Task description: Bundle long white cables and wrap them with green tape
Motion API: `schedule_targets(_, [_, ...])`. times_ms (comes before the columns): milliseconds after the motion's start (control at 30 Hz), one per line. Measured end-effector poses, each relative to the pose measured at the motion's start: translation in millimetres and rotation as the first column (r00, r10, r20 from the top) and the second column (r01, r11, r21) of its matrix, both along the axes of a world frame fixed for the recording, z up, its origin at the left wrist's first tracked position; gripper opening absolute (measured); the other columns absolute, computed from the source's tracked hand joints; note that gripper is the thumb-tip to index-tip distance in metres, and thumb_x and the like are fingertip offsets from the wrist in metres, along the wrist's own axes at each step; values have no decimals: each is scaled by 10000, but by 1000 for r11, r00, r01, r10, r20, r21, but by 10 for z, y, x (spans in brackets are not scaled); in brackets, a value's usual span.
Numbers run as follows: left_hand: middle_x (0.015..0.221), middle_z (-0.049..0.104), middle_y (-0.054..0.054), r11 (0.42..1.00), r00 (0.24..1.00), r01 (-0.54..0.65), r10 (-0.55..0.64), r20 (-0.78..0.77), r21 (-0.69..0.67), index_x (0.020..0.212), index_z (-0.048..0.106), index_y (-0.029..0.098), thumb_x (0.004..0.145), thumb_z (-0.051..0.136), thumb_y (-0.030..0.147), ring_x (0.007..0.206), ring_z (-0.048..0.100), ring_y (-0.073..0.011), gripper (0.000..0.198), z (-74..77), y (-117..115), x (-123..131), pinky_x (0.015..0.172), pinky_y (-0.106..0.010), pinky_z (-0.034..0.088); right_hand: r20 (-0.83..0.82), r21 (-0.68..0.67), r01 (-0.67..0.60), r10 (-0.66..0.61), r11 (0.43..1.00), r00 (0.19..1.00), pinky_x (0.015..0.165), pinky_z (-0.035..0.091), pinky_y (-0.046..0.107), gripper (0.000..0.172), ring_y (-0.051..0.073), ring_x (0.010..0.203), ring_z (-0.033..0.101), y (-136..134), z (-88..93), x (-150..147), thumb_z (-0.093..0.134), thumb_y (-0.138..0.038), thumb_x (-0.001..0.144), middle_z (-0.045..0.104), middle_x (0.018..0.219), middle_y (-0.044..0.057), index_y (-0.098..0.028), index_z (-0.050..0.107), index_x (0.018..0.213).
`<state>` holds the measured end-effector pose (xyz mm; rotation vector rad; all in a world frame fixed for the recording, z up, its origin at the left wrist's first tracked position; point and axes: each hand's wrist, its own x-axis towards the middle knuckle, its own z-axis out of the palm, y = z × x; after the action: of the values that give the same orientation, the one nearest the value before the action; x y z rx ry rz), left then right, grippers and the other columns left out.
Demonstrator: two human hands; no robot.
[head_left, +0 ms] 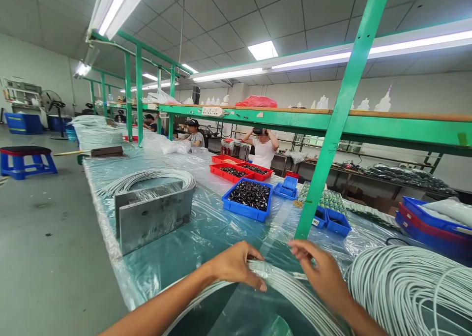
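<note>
A coil of pale cable (291, 289) lies on the plastic-covered bench in front of me, with clear tape or film wrapped round its upper part. My left hand (239, 264) grips the coil just left of that wrap, thumb on the inner side and fingers over the top. Just right of the wrap, my right hand (319, 272) is raised above the cable, slightly blurred, its thumb and fingers curled but apart. Nothing shows in it.
Metal plates (157, 220) stand upright at the left, before another cable coil (147, 178). A blue tray (243, 210) of black parts sits ahead. A green post (324, 168) rises beyond my right hand; a large cable pile (405, 287) lies right. A person (263, 146) stands across the bench.
</note>
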<state>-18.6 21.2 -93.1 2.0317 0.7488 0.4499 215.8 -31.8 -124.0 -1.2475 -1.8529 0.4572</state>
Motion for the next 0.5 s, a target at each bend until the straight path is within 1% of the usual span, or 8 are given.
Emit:
schedule_targets(67, [572, 450, 64, 1000, 1000, 17, -17, 13, 24, 691, 644, 119, 502, 745, 347, 565, 385, -83, 313, -5, -24, -3, 481, -183, 265, 0, -282, -144, 151, 948, 989, 666, 486, 260, 279, 175, 750, 609, 175, 21, 28, 541, -227, 720, 663, 848, 35, -209, 666, 969])
schedule_targets(133, [560, 430, 68, 999, 999, 39, -39, 19, 29, 689, 633, 116, 525, 733, 318, 538, 361, -70, 279, -9, -32, -11, 454, -178, 245, -17, -477, -346, 386, 808, 923, 597, 489, 237, 233, 171, 637, 615, 291, -32, -35, 692, -289, 573, 664, 688, 8, -189, 718, 782])
schedule_targets(233, [549, 425, 66, 998, 998, 58, -59, 27, 28, 686, 628, 112, 547, 725, 312, 523, 348, -64, 262, -16, -24, -28, 434, -171, 235, -127, -668, -502, 581, 549, 804, 488, 467, 192, 515, 124, 478, 576, 365, -165, -208, 743, -463, 425, 619, 559, -26, -177, 725, 853])
schedule_targets(300, [549, 434, 64, 998, 998, 61, -61, 35, 25, 691, 633, 111, 554, 724, 324, 520, 347, -64, 269, -18, -15, -34, 431, -168, 241, -191, -718, -539, 620, 440, 761, 417, 429, 158, 715, 84, 413, 525, 387, -229, -305, 719, -563, 382, 589, 546, -45, -175, 690, 983])
schedule_targets(367, [556, 450, 60, 998, 998, 54, -55, 41, 27, 703, 643, 114, 556, 725, 332, 525, 358, -67, 276, -15, -7, -35, 437, -166, 250, -233, -739, -563, 643, 370, 729, 376, 395, 136, 766, 60, 385, 485, 401, -259, -360, 733, -580, 334, 561, 522, -55, -157, 693, 971])
schedule_targets(433, [567, 468, 56, 998, 999, 30, -32, 38, 47, 709, 653, 119, 552, 729, 338, 543, 380, -74, 280, -8, -3, -31, 448, -166, 257, -258, -740, -578, 649, 344, 716, 367, 388, 133, 629, 52, 382, 478, 408, -273, -383, 755, -548, 418, 559, 509, -52, -129, 706, 884])
schedule_targets(467, [572, 474, 53, 998, 999, 19, -21, 34, 58, 710, 657, 122, 551, 730, 344, 551, 390, -78, 283, -4, -2, -29, 454, -167, 258, -261, -726, -581, 633, 369, 729, 370, 397, 139, 517, 55, 393, 490, 409, -285, -389, 748, -515, 517, 571, 526, -46, -115, 696, 841])
schedule_targets(500, [576, 477, 52, 998, 999, 14, -15, 28, 67, 710, 659, 123, 554, 728, 353, 556, 395, -80, 286, -1, -3, -27, 459, -169, 259, -265, -689, -576, 587, 440, 765, 385, 416, 149, 408, 61, 420, 512, 412, -302, -394, 715, -467, 632, 587, 564, -38, -105, 673, 816])
